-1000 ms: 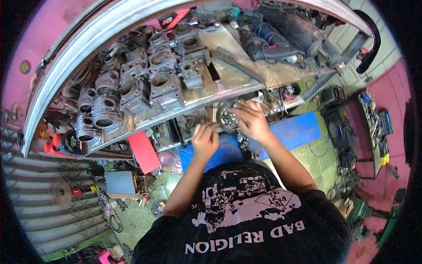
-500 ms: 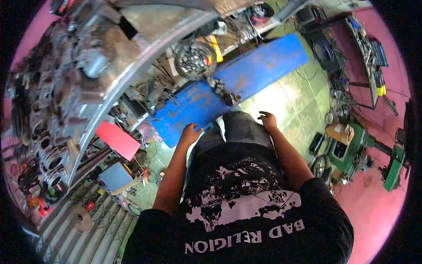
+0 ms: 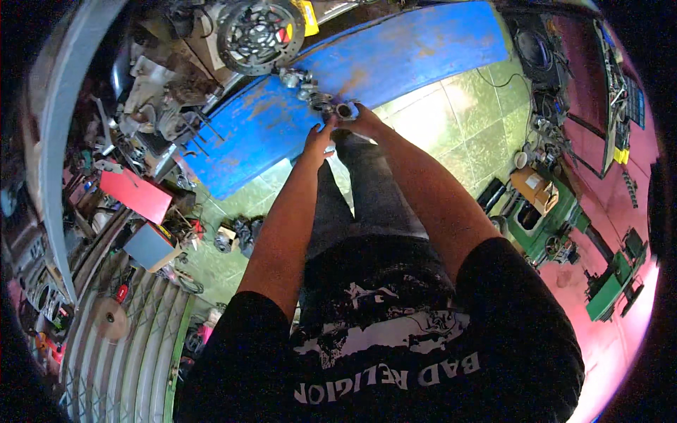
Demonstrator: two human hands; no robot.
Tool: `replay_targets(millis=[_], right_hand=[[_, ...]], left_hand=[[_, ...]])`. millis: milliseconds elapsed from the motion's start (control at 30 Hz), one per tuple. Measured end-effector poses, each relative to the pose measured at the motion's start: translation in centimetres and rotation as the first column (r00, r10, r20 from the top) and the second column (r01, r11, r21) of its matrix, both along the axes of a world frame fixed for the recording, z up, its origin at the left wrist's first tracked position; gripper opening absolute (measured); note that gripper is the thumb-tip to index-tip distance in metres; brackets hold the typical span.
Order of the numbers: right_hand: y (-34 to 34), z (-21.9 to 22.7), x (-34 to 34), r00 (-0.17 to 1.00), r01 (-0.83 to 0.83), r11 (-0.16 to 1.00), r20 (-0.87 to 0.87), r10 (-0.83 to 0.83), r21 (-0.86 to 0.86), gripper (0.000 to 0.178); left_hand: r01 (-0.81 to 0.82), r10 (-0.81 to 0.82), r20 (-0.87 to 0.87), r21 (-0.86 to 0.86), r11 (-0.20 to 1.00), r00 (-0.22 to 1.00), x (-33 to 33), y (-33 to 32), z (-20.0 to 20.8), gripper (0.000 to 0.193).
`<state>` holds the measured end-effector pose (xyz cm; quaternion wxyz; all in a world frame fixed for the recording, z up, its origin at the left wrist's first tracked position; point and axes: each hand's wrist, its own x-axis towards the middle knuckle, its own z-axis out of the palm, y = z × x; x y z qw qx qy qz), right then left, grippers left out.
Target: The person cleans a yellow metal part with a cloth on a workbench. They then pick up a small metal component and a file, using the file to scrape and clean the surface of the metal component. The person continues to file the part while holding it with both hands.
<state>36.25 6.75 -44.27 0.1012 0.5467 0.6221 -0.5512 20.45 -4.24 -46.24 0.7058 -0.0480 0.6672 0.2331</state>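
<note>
A greasy, jointed metal machine part (image 3: 319, 100) lies across the blue bench (image 3: 395, 49), its round, hollow end (image 3: 344, 111) at the edge nearest my body. My right hand (image 3: 363, 121) has its fingers closed at that hollow end, partly hidden by the hand itself. Close beside it, my left hand (image 3: 319, 139) reaches with fingers stretched and apart, the tips at the underside of the same part. Whether the left fingertips press on it is hard to make out. The exact kind of part does not show.
A round pan-like disc (image 3: 261, 39) filled with small metal pieces stands behind the bench. Metal scraps and rods (image 3: 151, 92) crowd the left, near a red panel (image 3: 136, 195) and a grey box (image 3: 151, 247). A green machine (image 3: 539, 225) with a cardboard box stands right.
Both hands have moved forward from beside my thighs to the metal part, the right one closing on its hollow end. My view has shifted, so the bench sits higher in the picture.
</note>
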Motion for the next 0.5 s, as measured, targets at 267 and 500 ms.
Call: replay_targets(millis=[267,500], right_hand=[[-1.4,-2.1,0.0,0.986,0.162,0.984,-0.015,-0.163,-0.079,0.061],[-3.0,-5.4,4.3,0.981,0.139,0.971,-0.105,-0.162,-0.195,0.056]], left_hand=[[-0.026,-0.005,-0.248,-0.119,0.993,0.969,3.8,2.9,-2.0,0.1],[-0.005,0.039,-0.423,0.082,0.997,0.905,7.1,0.3,-4.2,0.091]])
